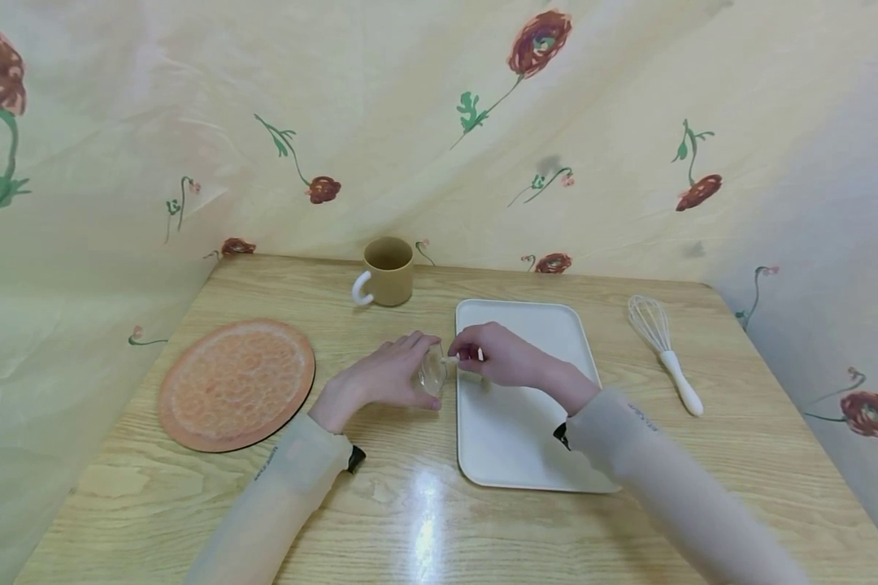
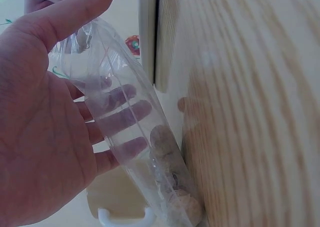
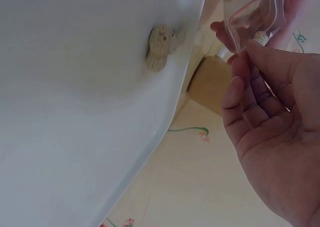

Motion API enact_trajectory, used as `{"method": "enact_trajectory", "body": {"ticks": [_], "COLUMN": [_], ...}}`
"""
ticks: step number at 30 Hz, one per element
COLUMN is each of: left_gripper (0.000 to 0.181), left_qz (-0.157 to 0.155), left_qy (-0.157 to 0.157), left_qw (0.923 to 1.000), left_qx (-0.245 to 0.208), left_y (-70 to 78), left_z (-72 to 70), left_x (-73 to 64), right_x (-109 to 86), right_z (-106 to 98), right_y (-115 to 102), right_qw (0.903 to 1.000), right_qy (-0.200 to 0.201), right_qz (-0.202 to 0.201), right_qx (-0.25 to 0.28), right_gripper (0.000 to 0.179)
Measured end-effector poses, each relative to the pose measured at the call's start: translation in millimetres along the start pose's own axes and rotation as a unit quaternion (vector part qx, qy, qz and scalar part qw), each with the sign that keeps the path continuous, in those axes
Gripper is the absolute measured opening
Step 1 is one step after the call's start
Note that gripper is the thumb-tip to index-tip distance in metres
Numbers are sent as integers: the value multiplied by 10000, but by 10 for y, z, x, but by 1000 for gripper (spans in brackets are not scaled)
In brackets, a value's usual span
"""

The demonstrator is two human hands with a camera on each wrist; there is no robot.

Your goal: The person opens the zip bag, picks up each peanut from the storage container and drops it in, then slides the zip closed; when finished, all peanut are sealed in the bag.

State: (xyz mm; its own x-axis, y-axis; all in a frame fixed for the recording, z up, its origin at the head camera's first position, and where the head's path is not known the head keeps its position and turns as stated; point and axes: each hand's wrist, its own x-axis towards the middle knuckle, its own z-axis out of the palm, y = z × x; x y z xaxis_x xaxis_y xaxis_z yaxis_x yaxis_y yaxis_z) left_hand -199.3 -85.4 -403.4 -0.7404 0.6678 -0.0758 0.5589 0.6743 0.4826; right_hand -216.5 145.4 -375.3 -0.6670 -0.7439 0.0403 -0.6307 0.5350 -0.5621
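Observation:
My left hand (image 1: 391,372) holds a clear zip bag (image 2: 125,107) near its mouth, thumb on the near side, the other fingers showing through the plastic. Several pale brown, rounded things that look like seashells (image 2: 185,207) lie at the bag's bottom, low by the tabletop. At the bag's opening, my right hand (image 1: 508,357) pinches a small ribbed seashell (image 3: 260,37) between thumb and fingertips. Under the right hand is the white tray (image 1: 530,447). A fan-ribbed seashell (image 3: 159,48) lies on it near the edge, mostly hidden by the hand in the head view.
A brown mug (image 1: 389,280) with a white handle stands at the back. To the left lies a round orange-patterned mat (image 1: 237,382). A white whisk (image 1: 666,353) rests right of the tray. Floral cloth (image 1: 424,122) hangs behind the wooden table (image 1: 351,520).

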Motion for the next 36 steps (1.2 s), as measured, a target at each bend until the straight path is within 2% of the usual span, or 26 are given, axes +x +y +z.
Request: {"method": "enact_trajectory", "body": {"ticks": [7, 15, 26, 36], "left_gripper": [94, 91, 92, 94], "left_qz": [37, 93, 81, 54], "left_qy": [2, 28, 84, 62], "left_qw": [10000, 9999, 9999, 10000], "left_qx": [-35, -124, -61, -21], "left_y": [4, 9, 20, 15], "left_z": [-7, -3, -8, -11], "left_x": [1, 0, -9, -9], "right_x": [48, 63, 52, 24], "right_z": [106, 165, 144, 103], "right_y": [-77, -107, -117, -80], "right_qw": [9997, 9993, 9994, 9998], "right_qy": [-246, -237, -238, -193], "right_qz": [-50, -251, -226, -7], "right_qx": [49, -112, -56, 35], "right_gripper": [16, 18, 17, 19]}}
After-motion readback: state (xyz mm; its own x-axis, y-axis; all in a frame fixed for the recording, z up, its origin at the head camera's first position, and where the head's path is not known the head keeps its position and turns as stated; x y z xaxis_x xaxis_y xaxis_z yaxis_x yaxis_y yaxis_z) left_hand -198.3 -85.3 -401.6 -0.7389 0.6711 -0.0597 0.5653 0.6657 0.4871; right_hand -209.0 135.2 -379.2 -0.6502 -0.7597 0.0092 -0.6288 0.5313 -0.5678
